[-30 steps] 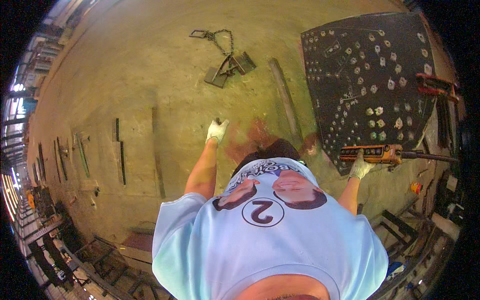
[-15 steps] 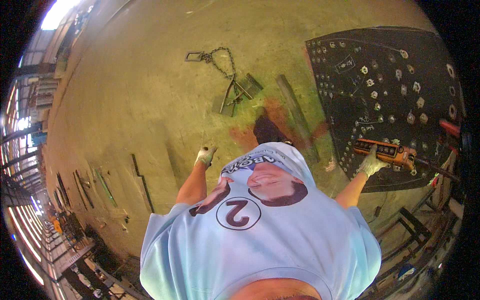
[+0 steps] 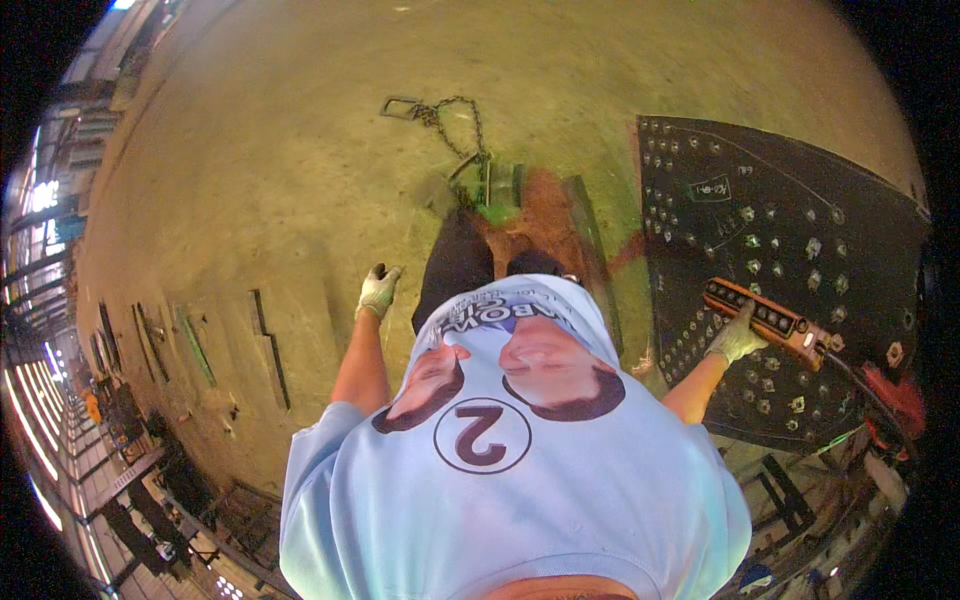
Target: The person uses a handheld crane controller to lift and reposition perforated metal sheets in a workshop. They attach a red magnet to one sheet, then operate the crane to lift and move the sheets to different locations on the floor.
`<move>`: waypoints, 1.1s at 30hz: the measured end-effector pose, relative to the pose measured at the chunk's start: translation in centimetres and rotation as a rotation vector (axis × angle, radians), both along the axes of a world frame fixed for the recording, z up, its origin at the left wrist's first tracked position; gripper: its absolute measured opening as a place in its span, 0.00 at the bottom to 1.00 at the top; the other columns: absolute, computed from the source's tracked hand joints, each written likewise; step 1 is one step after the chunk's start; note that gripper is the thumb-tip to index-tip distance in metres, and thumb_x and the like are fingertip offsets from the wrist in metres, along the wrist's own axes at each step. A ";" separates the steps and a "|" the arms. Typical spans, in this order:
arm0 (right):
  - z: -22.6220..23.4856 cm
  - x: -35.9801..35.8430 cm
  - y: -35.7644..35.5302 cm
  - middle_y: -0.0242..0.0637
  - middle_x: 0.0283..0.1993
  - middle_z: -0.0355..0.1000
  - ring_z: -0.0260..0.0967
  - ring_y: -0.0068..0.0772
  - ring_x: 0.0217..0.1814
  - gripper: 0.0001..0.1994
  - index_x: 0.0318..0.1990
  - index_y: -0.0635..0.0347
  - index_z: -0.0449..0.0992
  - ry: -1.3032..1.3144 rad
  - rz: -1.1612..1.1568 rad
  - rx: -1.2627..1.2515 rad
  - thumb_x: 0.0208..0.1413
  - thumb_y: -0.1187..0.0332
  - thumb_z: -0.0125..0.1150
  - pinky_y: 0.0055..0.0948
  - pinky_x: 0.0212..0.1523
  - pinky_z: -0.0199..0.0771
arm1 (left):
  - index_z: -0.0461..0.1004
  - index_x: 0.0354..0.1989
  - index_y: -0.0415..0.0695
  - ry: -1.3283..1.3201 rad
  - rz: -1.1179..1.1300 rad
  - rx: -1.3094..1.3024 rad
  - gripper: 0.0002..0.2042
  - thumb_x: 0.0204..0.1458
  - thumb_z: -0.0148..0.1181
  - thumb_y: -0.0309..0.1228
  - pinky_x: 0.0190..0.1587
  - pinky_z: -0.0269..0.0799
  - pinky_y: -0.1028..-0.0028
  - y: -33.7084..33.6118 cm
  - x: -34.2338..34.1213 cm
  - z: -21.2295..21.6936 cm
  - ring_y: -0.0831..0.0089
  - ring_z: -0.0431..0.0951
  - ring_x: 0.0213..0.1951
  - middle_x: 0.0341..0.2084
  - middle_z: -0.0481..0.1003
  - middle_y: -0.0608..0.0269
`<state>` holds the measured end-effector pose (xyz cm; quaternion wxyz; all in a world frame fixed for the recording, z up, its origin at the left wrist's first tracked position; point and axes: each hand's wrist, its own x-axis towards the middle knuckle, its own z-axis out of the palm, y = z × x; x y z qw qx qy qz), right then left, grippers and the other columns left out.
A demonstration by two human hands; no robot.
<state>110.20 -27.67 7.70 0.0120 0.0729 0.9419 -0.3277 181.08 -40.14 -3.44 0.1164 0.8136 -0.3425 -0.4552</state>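
Observation:
My right hand (image 3: 738,340), in a pale work glove, is wrapped round an orange crane pendant control (image 3: 800,343) with a row of dark buttons. A black cable (image 3: 868,388) runs from the pendant's right end. Below and around it is a large dark metal plate (image 3: 800,225) with many small holes and chalk marks. My left hand (image 3: 378,290), also gloved, hangs over the floor at my left, holding nothing, thumb and fingers apart. Ahead of my feet, a chain (image 3: 472,102) lies looped on the floor, joined to metal lifting clamps (image 3: 508,186).
Beside the chain is a metal ring (image 3: 402,106). A long dark bar (image 3: 592,225) lies right of my feet, along a reddish floor patch (image 3: 550,210). Several metal strips (image 3: 268,345) lie at the left. Red equipment (image 3: 895,400) and steel frames (image 3: 790,495) stand at the right.
My left leg has come forward, its foot now near the clamps. My left hand has swung outward and its fingers have spread. The plate sits lower in view; my right hand still holds the pendant.

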 end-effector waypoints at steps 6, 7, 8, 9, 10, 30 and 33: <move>0.1 -1.0 -0.8 0.60 0.61 0.63 0.67 0.59 0.58 0.56 0.68 0.72 0.44 0.021 -0.006 -0.091 0.42 0.47 0.74 0.51 0.58 0.69 | 0.68 0.54 0.36 -0.073 0.136 0.232 0.33 0.47 0.65 0.50 0.26 0.71 0.64 4.8 5.7 4.0 0.67 0.72 0.26 0.30 0.74 0.55; 0.1 -1.3 -0.4 0.60 0.61 0.63 0.67 0.59 0.58 0.56 0.68 0.72 0.43 0.052 0.008 -0.089 0.42 0.47 0.74 0.52 0.57 0.70 | 0.70 0.52 0.38 -0.068 0.152 0.386 0.31 0.47 0.65 0.50 0.25 0.71 0.63 5.4 6.3 5.0 0.66 0.72 0.25 0.28 0.72 0.56; -0.4 -1.8 0.5 0.60 0.61 0.63 0.67 0.58 0.58 0.57 0.69 0.70 0.43 0.048 -0.008 -0.061 0.42 0.48 0.75 0.50 0.58 0.69 | 0.71 0.49 0.40 -0.063 0.162 0.541 0.29 0.47 0.64 0.50 0.24 0.70 0.62 5.8 6.7 6.1 0.65 0.71 0.25 0.26 0.70 0.57; -1.5 -2.5 0.9 0.59 0.61 0.63 0.67 0.58 0.59 0.57 0.69 0.69 0.42 0.044 -0.019 -0.039 0.42 0.49 0.75 0.48 0.59 0.69 | 0.71 0.50 0.41 -0.116 0.074 0.576 0.29 0.47 0.64 0.51 0.25 0.71 0.62 5.5 7.5 6.5 0.64 0.71 0.25 0.26 0.70 0.57; -2.6 -2.7 1.8 0.59 0.62 0.63 0.66 0.57 0.60 0.58 0.70 0.68 0.41 0.037 -0.042 -0.019 0.41 0.49 0.76 0.47 0.59 0.69 | 0.71 0.51 0.42 -0.175 -0.023 0.605 0.29 0.47 0.64 0.51 0.26 0.71 0.62 4.6 8.3 6.7 0.63 0.72 0.26 0.27 0.71 0.56; -1.4 0.2 3.4 0.62 0.63 0.61 0.64 0.58 0.62 0.61 0.70 0.70 0.40 0.140 -0.106 -0.151 0.40 0.43 0.74 0.46 0.62 0.66 | 0.64 0.60 0.40 0.069 -0.243 0.265 0.29 0.53 0.63 0.41 0.28 0.68 0.69 -1.5 7.4 0.6 0.71 0.71 0.29 0.34 0.74 0.62; 1.8 2.0 0.4 0.61 0.64 0.61 0.64 0.56 0.62 0.59 0.70 0.71 0.38 0.003 -0.209 -0.163 0.42 0.47 0.74 0.44 0.63 0.66 | 0.67 0.57 0.37 -0.115 -0.207 0.441 0.32 0.48 0.65 0.47 0.27 0.70 0.66 1.7 9.1 -1.5 0.69 0.74 0.31 0.33 0.75 0.57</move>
